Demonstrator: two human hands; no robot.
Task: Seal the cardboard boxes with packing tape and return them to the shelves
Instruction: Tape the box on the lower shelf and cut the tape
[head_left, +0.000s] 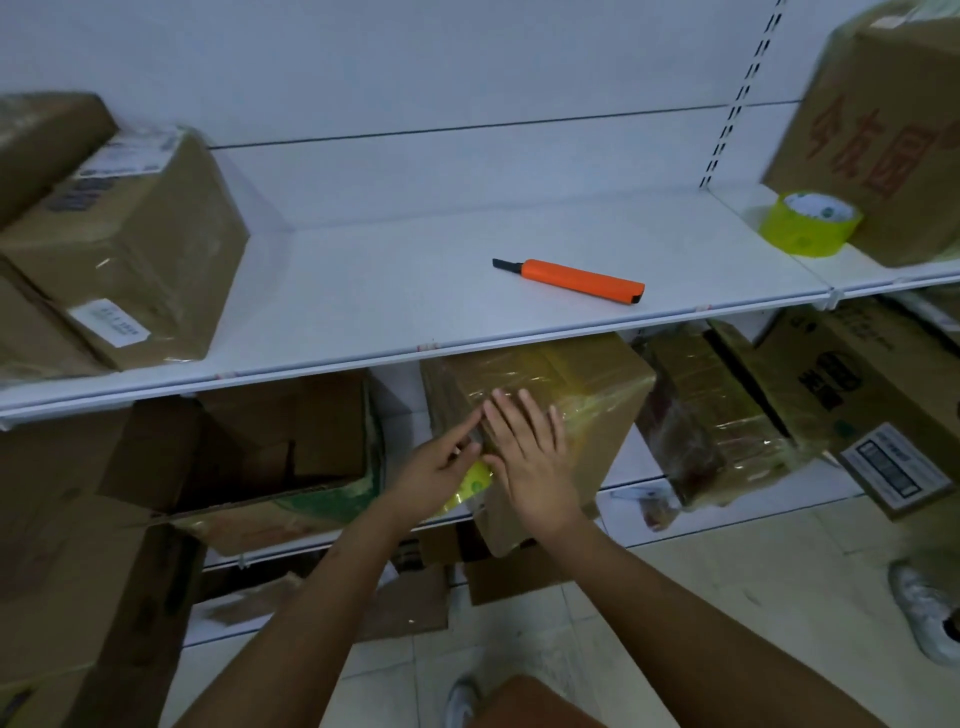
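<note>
Left hand (441, 465) gripped yellow tape roll (475, 480) against the box (571, 395) on the lower shelf (639, 486), likely to keep tape taut. Right hand (527, 457) lay flat, fingers straight, smoothing the strip. Orange cutter (571, 275) waited above for cutting.

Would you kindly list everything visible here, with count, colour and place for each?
Utility knife: one, orange with a dark tip, lying on the upper shelf.
Tape roll: one, yellow-green, upper shelf at right, beside a printed box.
Second tape roll: one, yellow, partly hidden under the hands.
Taped box: one, brown with yellowish tape, lower shelf, centre.
Other cardboard boxes: several, brown, on both shelves and the floor; one open box at lower left.
Shelves: white, two levels clearly in view.
Shoes: white, on the tiled floor.
Left hand: fingers at the taped box, over the second roll.
Right hand: flat on the taped box.
</note>
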